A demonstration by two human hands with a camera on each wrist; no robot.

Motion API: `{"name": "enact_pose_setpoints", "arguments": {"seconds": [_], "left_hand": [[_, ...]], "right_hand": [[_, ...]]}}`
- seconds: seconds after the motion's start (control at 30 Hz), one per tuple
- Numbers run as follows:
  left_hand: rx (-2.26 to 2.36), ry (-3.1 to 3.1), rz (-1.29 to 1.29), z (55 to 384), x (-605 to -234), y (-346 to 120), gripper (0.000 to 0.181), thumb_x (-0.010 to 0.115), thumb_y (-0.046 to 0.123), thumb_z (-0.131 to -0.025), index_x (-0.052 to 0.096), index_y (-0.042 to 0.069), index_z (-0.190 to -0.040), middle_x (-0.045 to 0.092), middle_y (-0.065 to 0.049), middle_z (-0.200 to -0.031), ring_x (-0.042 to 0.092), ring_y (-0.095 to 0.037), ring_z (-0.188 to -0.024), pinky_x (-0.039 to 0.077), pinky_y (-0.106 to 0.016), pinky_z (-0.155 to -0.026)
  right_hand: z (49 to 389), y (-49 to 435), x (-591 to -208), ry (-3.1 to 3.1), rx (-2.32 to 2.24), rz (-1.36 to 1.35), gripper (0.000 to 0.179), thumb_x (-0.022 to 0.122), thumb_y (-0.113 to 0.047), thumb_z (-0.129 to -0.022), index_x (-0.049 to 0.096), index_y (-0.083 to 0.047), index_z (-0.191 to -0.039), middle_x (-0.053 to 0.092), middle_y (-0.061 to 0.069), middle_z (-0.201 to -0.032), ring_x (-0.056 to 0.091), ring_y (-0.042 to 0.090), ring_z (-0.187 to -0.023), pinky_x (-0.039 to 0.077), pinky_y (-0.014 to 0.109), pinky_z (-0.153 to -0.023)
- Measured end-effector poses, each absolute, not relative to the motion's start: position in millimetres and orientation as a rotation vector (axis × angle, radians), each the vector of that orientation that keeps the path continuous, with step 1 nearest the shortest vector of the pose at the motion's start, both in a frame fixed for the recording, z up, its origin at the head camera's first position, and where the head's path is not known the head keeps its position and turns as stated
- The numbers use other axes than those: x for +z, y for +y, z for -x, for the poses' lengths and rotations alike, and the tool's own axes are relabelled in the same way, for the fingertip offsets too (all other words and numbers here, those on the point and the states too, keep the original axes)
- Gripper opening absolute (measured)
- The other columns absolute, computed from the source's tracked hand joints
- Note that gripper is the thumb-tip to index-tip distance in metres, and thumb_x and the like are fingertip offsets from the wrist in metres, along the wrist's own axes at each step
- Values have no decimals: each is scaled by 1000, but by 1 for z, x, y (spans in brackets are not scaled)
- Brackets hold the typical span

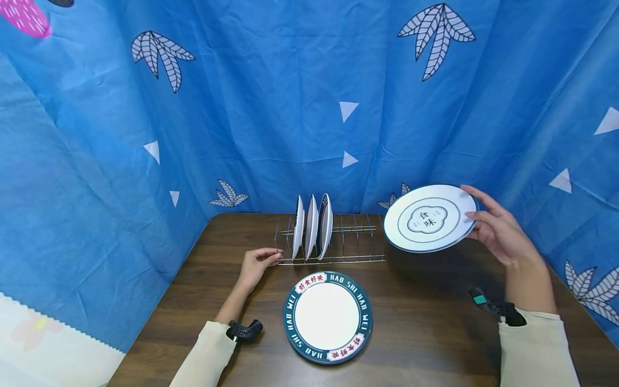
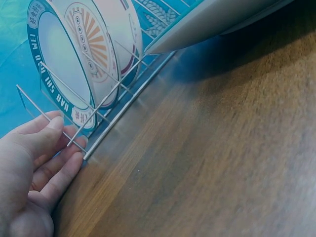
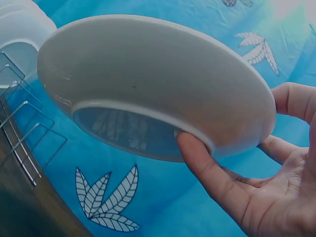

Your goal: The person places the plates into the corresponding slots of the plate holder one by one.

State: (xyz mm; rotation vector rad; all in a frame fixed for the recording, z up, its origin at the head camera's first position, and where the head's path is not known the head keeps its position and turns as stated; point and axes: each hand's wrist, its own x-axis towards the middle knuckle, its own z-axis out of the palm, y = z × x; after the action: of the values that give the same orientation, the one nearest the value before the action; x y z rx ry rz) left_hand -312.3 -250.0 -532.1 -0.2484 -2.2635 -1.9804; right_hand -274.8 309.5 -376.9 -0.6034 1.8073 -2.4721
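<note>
My left hand (image 1: 258,264) holds the left end of a wire dish rack (image 1: 348,262); in the left wrist view, thumb and fingers pinch its end wires. Three plates stand on edge in the rack's left part, the rightmost plate (image 1: 326,228) showing a dark patterned rim. Off the rack's right end, my right hand (image 1: 503,236) grips a white plate (image 1: 425,217) by its right edge. This plate is raised and tilted, its face with a printed emblem towards the head camera. From the right wrist view its plain underside (image 3: 158,64) shows, one finger against the foot ring.
A plate with a green lettered rim (image 1: 364,317) lies flat on the brown wooden table (image 1: 425,333), in front of the rack. Blue patterned curtain (image 1: 300,107) hangs behind and along both sides. A wrist camera mount (image 1: 245,330) sits on each forearm.
</note>
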Motion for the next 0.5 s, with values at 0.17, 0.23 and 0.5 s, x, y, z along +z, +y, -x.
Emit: {"name": "enact_pose_setpoints", "arguments": {"seconds": [0.17, 0.23, 0.5], "left_hand": [[-1968, -2268, 226, 308, -535, -249, 16, 72, 1, -93, 75, -6, -107, 73, -24, -109, 74, -18, -90, 63, -31, -81], [-1980, -2276, 208, 306, -536, -249, 16, 72, 1, -92, 75, -6, -107, 73, -24, -109, 74, -17, -89, 63, -31, -80], [-2003, -2268, 213, 311, -532, -250, 19, 71, 2, -94, 74, -8, -110, 70, -29, -114, 74, -25, -94, 62, -34, -84]], "right_hand": [[272, 300, -376, 1823, -2450, 590, 54, 42, 2, -107, 32, -11, -158, 39, 12, -143, 73, 21, -94, 64, 31, -75], [271, 296, -377, 1833, -2427, 588, 54, 42, 1, -107, 30, -11, -158, 40, 12, -142, 73, 21, -94, 64, 32, -75], [272, 279, -369, 1881, -2387, 632, 55, 44, -1, -107, 28, -10, -159, 35, 15, -145, 72, 20, -95, 64, 31, -76]]}}
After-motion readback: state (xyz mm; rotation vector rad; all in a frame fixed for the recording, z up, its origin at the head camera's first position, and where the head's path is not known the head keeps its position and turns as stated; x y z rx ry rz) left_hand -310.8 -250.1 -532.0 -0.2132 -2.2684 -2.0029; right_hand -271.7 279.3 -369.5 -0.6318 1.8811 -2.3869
